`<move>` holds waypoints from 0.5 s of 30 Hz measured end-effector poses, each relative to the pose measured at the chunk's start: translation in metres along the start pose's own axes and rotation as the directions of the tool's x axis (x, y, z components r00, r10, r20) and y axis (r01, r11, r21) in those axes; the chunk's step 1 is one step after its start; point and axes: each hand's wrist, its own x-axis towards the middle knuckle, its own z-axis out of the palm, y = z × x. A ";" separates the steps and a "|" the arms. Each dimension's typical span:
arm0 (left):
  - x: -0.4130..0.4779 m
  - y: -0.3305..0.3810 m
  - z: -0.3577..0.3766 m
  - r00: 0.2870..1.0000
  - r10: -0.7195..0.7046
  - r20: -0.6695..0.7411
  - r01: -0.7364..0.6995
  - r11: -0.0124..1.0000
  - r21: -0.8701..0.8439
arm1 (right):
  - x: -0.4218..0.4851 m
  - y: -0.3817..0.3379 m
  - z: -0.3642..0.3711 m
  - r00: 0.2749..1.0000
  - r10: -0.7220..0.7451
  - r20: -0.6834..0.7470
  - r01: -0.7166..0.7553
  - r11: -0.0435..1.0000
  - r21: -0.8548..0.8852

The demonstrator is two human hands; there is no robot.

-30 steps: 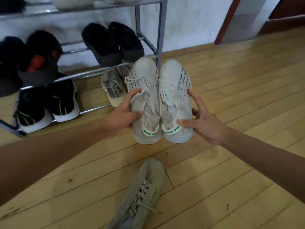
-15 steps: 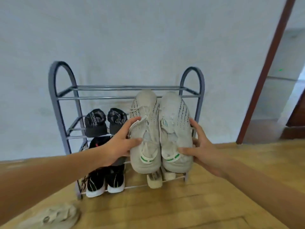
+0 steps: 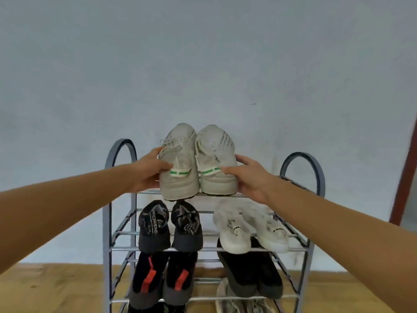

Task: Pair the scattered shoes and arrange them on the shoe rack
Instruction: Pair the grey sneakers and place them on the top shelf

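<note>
A pair of off-white knit sneakers with green heel tabs sits side by side on the top shelf of the grey metal shoe rack [image 3: 301, 163], heels toward me. My left hand [image 3: 147, 171] grips the left sneaker [image 3: 178, 159] at its side and collar. My right hand [image 3: 249, 175] grips the right sneaker [image 3: 216, 159] the same way. The heels overhang the shelf's front bar slightly.
On the second shelf stand a dark patterned pair [image 3: 169, 227] and a white pair [image 3: 250, 229]. Below are black shoes with red tabs [image 3: 162, 279] and black slip-ons [image 3: 250, 269]. A grey pair [image 3: 239, 303] lies at the bottom. The rack stands against a pale wall on wooden floor [image 3: 56, 290].
Both hands lifted the off-white pair from in front of the middle shelves up onto the top shelf. My view rose and moved closer to the rack.
</note>
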 end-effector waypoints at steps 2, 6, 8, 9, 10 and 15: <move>0.020 0.001 -0.017 0.999 0.025 -0.022 -0.024 0.999 0.022 | 0.033 0.003 0.016 1.000 0.012 0.012 -0.012 1.000 0.017; 0.061 -0.011 -0.038 0.992 -0.043 -0.123 0.058 0.991 0.121 | 0.079 0.026 0.042 0.997 0.076 -0.005 -0.076 0.993 -0.086; 0.073 -0.018 -0.042 0.982 -0.089 -0.169 0.139 0.939 0.316 | 0.097 0.042 0.047 0.994 0.105 -0.020 -0.107 0.989 -0.106; 0.079 -0.022 -0.043 0.977 -0.116 -0.179 0.183 0.887 0.424 | 0.103 0.047 0.049 0.993 0.112 -0.035 -0.116 0.985 -0.130; 0.083 -0.025 -0.044 0.973 -0.123 -0.194 0.208 0.829 0.519 | 0.106 0.048 0.048 0.993 0.107 -0.048 -0.114 0.974 -0.194; 0.086 -0.025 -0.036 0.966 0.063 -0.251 0.150 0.656 0.740 | 0.104 0.046 0.034 0.996 0.073 -0.059 -0.094 0.775 -0.625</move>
